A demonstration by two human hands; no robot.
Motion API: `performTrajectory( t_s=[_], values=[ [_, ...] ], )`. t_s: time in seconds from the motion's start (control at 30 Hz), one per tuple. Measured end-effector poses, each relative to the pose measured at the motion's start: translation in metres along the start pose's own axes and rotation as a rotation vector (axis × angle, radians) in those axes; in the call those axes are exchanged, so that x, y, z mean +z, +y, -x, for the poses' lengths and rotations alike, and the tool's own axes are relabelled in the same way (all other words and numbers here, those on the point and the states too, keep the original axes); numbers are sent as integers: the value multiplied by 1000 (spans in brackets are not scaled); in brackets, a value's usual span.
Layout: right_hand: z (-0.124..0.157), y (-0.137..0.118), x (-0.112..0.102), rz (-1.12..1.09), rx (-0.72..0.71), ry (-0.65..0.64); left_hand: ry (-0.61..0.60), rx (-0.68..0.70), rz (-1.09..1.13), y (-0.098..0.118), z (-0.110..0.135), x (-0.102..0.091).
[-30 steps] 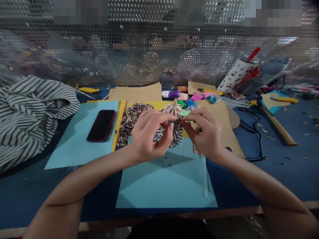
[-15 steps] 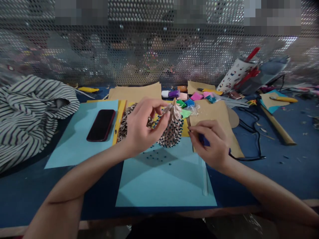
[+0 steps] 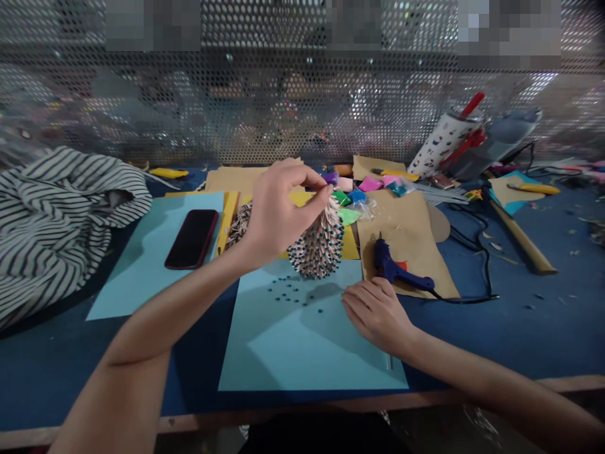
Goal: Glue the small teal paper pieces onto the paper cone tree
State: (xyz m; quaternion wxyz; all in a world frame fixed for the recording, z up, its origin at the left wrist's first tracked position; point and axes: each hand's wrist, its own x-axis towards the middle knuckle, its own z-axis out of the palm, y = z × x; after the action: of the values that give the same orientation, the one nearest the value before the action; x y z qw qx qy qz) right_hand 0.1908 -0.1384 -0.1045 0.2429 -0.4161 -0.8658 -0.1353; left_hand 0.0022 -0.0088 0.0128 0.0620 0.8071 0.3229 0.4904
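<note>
A cone [image 3: 316, 246] covered in pale, overlapping, petal-like pieces stands upright, with small dark blue beads at the ends of many of them. My left hand [image 3: 286, 211] pinches the cone's top between thumb and forefinger, hiding its point. Low over the light blue paper sheet [image 3: 307, 359], my right hand [image 3: 378, 312] has its fingers curled and pressed together; what they may hold is hidden. A clear glue stick [image 3: 389, 362] shows partly beneath that hand. Just beyond it lies a dark blue glue gun [image 3: 392, 268]. Several loose blue beads [image 3: 290, 290] are scattered in front of the cone.
A phone [image 3: 192, 239] rests on another blue sheet at left, beside a striped cloth [image 3: 70, 221]. Brown paper [image 3: 416, 230] lies under the glue gun, whose black cord [image 3: 472, 299] runs right. A wooden stick [image 3: 524, 239], bright packets [image 3: 368, 184] and a tumbler [image 3: 439, 145] are farther back.
My left hand has risen slightly and moved right onto the cone's top. My right hand has dropped toward me and left, uncovering the glue gun.
</note>
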Motion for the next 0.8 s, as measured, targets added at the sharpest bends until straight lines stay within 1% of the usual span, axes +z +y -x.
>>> performTrajectory(
  t_s=[0.13,0.4,0.63,0.8],
  values=[
    [7,0,4,20,11,-10,24,-15,18,-2,-4,-2],
    [7,-1,3,18,20,-33,21,9,75,0,-11,-1],
    [7,-1,4,12,28,-42,10,34,124,0,-11,3],
    [6,-1,4,8,22,-49,-17,22,123,-1,-13,4]
  ],
)
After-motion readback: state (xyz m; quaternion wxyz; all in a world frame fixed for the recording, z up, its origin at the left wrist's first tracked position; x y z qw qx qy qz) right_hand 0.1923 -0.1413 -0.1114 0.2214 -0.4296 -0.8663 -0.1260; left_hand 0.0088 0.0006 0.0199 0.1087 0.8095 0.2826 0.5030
